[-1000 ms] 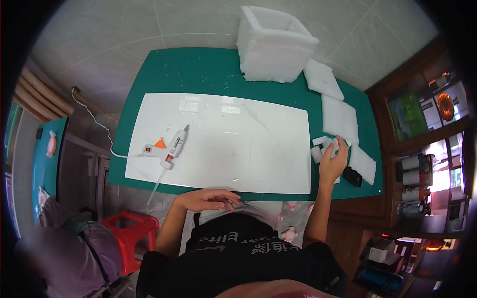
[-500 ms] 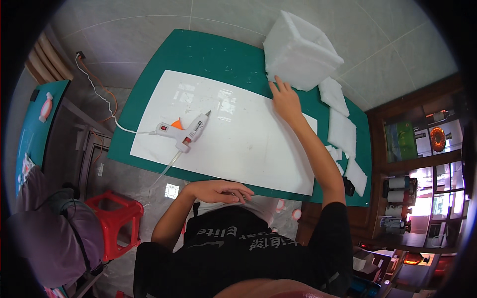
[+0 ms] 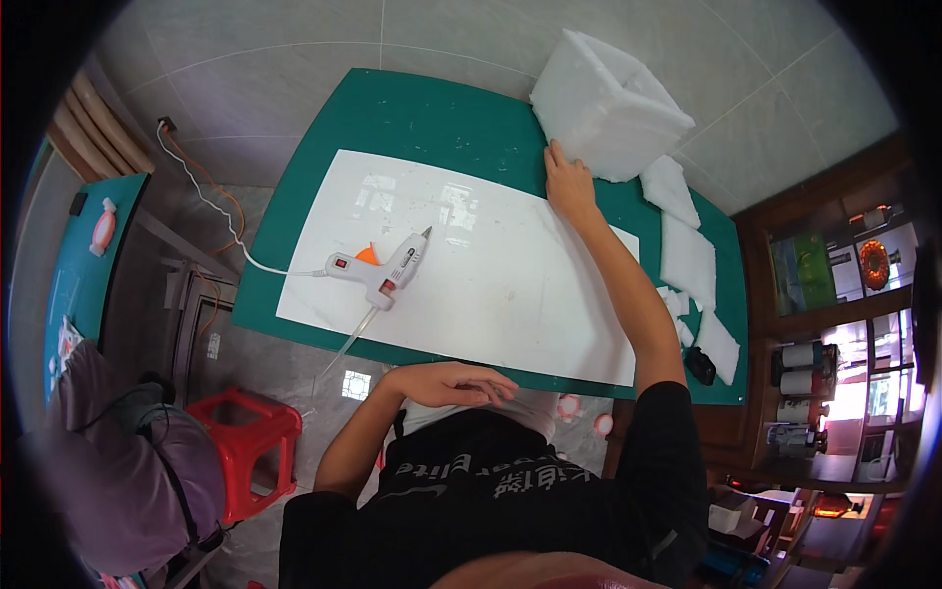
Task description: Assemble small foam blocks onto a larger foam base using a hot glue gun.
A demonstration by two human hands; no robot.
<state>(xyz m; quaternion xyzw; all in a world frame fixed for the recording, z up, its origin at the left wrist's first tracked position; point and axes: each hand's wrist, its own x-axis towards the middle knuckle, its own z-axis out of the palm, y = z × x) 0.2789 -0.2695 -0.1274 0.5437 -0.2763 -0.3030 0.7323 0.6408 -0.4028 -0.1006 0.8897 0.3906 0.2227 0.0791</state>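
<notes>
My right hand (image 3: 569,185) reaches across the table to a white, open-topped foam box (image 3: 613,113) at the far right. Its fingertips are at the box's near left corner, apparently touching it, with the fingers partly extended. No held object shows in that hand. My left hand (image 3: 456,385) hovers or rests by the near table edge in front of my body, fingers loosely stretched and nothing in them. Between the hands, a white and grey glue gun (image 3: 378,270) with an orange trigger lies on a white sheet (image 3: 500,285), its glue stick pointing toward me.
Loose white foam pieces (image 3: 689,257) and a small black object (image 3: 699,365) line the right side of the green table (image 3: 432,108). A white cord (image 3: 211,201) runs to a wall socket. A person in purple (image 3: 137,471) sits left by a red stool (image 3: 260,452).
My right hand has slid slightly farther along the foam box's near left corner. The whole view has shifted a little; my left hand and the glue gun stay in place.
</notes>
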